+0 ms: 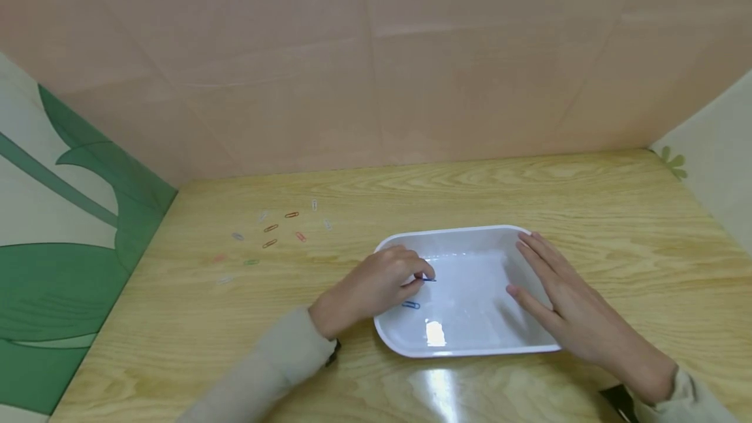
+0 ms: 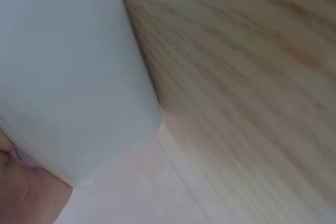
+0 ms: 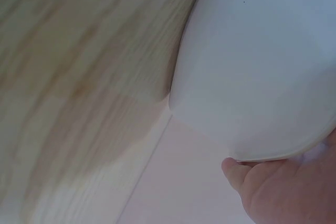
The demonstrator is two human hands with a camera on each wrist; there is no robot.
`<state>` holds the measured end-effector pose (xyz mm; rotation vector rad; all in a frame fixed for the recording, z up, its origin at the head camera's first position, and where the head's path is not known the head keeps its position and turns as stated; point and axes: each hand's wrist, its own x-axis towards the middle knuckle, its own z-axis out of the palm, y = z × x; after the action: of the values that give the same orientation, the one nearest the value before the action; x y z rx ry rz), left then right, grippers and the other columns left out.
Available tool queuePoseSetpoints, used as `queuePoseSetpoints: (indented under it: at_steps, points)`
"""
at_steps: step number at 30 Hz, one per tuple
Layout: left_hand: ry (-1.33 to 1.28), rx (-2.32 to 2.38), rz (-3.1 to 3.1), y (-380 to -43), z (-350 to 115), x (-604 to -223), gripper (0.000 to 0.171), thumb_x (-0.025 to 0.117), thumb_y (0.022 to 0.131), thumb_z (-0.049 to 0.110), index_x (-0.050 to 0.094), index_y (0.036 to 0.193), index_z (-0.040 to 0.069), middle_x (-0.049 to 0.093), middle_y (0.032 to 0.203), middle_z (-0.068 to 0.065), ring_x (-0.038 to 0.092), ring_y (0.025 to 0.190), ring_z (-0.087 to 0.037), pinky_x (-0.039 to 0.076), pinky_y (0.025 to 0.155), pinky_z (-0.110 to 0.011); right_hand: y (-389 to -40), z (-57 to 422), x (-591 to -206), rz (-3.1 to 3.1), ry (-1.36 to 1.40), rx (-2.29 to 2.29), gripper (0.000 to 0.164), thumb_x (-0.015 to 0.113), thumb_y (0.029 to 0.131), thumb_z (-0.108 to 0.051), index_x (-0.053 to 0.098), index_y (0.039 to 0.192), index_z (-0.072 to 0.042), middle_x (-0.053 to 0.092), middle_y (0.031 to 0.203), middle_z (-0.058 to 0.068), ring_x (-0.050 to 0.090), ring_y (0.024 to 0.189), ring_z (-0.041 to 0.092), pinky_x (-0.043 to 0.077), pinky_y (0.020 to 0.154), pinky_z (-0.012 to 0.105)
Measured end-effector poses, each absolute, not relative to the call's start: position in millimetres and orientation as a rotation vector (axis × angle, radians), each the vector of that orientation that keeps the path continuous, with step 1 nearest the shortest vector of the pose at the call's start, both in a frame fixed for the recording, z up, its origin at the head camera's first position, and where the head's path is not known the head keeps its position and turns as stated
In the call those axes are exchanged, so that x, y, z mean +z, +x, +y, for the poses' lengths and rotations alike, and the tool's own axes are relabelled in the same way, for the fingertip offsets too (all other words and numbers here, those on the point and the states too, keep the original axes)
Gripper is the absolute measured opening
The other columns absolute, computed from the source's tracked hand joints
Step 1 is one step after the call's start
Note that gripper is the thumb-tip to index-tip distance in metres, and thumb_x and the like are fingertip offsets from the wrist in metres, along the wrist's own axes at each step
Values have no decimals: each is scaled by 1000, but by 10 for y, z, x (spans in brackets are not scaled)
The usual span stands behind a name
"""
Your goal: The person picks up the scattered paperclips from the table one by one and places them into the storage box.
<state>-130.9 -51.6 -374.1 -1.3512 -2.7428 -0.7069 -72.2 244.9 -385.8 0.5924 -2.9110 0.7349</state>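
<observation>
My left hand (image 1: pixel 388 279) reaches over the left wall of a white tray (image 1: pixel 476 305). Between its thumb and forefinger it pinches a dark blue paper clip (image 1: pixel 431 280), seen nearly edge-on. A second blue paper clip (image 1: pixel 411 305) lies inside the tray, just below that hand. At the tray's right end my right hand (image 1: pixel 578 309) rests against the rim with fingers extended and spread. Both wrist views show the tray's outer wall, with part of the left hand (image 2: pixel 29 192) and of the right hand (image 3: pixel 294 192) at the rim.
Several loose paper clips lie scattered on the wooden table (image 1: pixel 329 181) to the left, among them a red clip (image 1: pixel 292 215), a green clip (image 1: pixel 251 262) and a white clip (image 1: pixel 314 205). A pinkish wall (image 1: pixel 376 83) bounds the back, with panels at both sides.
</observation>
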Motion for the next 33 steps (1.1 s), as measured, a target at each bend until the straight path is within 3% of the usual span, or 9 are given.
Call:
queuePoseSetpoints:
  at_steps: [20, 33]
  points:
    - [-1310, -471, -2870, -1290, -447, -3721, 16, 67, 92, 8, 78, 100, 15, 76, 92, 6, 60, 82, -7, 50, 73, -14, -724, 2465, -3867, -2875, 607, 726, 71, 56, 101, -30, 22, 156, -1, 17, 164, 21, 13, 154, 35, 2, 128, 36]
    - [-1291, -379, -2900, -1274, -433, -3713, 18, 64, 91, 5, 78, 97, 15, 74, 86, 6, 56, 76, -8, 47, 67, -15, -718, 2468, -3868, -2838, 609, 726, 67, 57, 101, -27, 26, 155, -2, 23, 163, 20, 16, 153, 34, 1, 127, 26]
